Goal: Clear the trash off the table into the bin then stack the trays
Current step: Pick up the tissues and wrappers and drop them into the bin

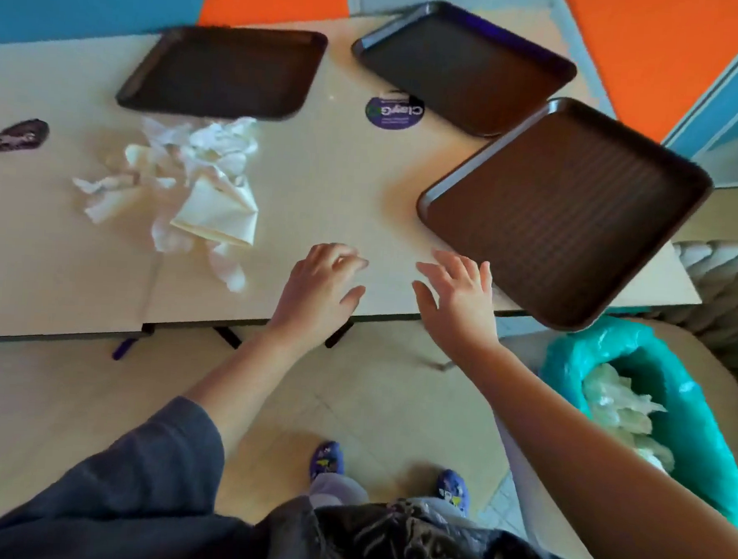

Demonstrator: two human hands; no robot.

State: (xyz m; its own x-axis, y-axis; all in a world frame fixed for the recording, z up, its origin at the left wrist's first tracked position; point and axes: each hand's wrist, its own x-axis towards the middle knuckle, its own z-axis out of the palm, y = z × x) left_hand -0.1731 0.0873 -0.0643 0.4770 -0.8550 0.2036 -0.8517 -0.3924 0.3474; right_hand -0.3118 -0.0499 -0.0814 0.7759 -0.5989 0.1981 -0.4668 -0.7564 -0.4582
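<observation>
Three dark brown trays lie on the pale table (330, 182): one at the back left (224, 71), one at the back right (462, 64), and a nearer one (566, 209) that overhangs the table's right front edge. A heap of crumpled white napkins and paper (192, 177) lies left of centre. A dark purple wrapper (18, 135) sits at the far left. My left hand (321, 287) and my right hand (455, 291) hover side by side over the table's front edge, fingers spread, holding nothing. The bin with a teal liner (670, 410) stands at the lower right with white trash inside.
A round purple sticker (395, 110) is on the table between the back trays. A woven grey chair or basket (722, 275) is beyond the table's right end. My feet in blue slippers (328, 458) stand on the pale floor in front of the table.
</observation>
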